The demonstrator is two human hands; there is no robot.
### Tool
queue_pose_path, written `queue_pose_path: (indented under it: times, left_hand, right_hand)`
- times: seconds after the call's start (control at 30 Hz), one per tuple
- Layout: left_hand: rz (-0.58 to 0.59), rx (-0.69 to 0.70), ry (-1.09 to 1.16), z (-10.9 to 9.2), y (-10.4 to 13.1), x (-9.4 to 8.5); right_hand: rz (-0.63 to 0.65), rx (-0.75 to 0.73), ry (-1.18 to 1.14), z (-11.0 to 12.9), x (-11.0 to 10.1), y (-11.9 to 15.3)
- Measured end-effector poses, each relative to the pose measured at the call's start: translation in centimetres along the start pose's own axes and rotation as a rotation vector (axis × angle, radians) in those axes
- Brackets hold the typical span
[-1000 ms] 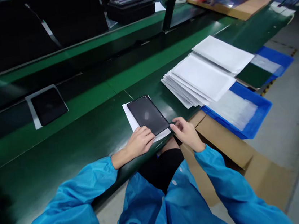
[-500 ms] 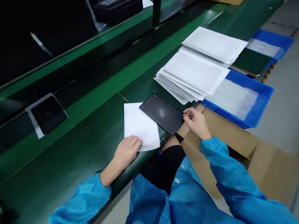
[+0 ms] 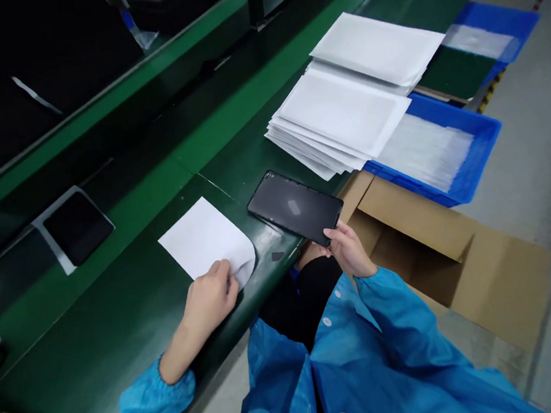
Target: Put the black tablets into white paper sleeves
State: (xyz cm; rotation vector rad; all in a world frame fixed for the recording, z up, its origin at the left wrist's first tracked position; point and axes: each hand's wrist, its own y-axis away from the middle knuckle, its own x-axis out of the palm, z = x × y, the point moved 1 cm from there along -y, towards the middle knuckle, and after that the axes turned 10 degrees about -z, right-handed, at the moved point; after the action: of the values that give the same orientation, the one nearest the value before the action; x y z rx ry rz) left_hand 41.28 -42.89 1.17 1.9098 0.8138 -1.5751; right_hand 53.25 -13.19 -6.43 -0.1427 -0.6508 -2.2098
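My left hand (image 3: pixel 212 294) pinches the near right part of a white sheet or sleeve (image 3: pixel 204 239), which curls up at that corner on the green bench. A dark tablet-like panel (image 3: pixel 293 207) lies to its right, over the bench edge. My right hand (image 3: pixel 345 248) grips the panel's near right corner, thumb on top and fingers underneath. The far left end of the panel is close to the bench top. A small dark piece (image 3: pixel 277 256) lies between the sheet and the panel.
Stacked white sleeves (image 3: pixel 339 115) lie beyond the panel. Blue trays (image 3: pixel 486 140) and an open cardboard box (image 3: pixel 503 285) are at the right. On the green bench (image 3: pixel 95 336), another dark tablet (image 3: pixel 78 227) rests on a white sheet at the left.
The white sheet has moved left, away from the panel, with my left hand. My right hand now holds the panel's corner more fully, and the panel has turned slightly. The view has shifted.
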Motion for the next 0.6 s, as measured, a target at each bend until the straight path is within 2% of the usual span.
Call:
queue_pose_path:
  times: [0.13,0.2,0.37,0.6]
  left_hand:
    - [0.177,0.033,0.274,0.0,-1.2,-1.0]
    - [0.204,0.032,0.377,-0.4,-1.8,-1.0]
    - [0.117,-0.008,0.477,-0.9,-3.6,-0.5]
    - [-0.008,-0.020,0.506,-0.8,-5.6,0.6]
  right_hand:
    - [0.102,0.054,-0.062,0.8,-0.6,0.2]
    - [0.164,0.071,-0.096,1.0,-0.8,0.5]
    - [0.259,0.124,-0.147,0.9,-0.9,0.9]
    - [0.274,0.131,-0.105,0.5,-1.8,1.1]
